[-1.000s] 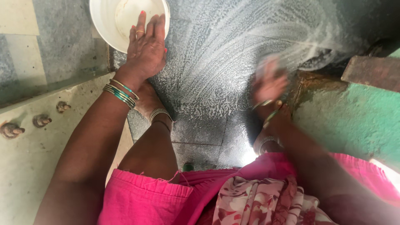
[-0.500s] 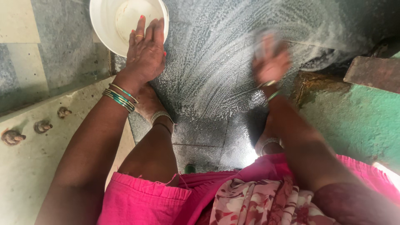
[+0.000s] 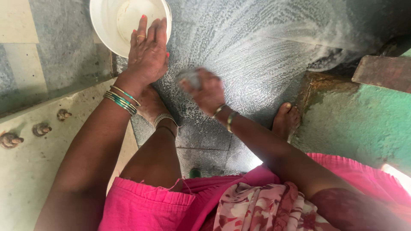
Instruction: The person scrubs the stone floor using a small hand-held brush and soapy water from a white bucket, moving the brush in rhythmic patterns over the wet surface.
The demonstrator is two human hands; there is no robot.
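Soapy floor (image 3: 257, 51), blurred grey scrubber (image 3: 190, 77)

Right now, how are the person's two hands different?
The left hand lies flat and open, fingers on the rim of the white bucket; the right hand is curled around a grey scrubbing pad on the soapy floor. The left looks sharp, the right slightly blurred. Both wrists wear bangles.

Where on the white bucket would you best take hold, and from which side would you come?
Grip the white bucket by its open rim, coming from above on the near side, where the left hand already rests; the mouth faces up, and no handle shows.
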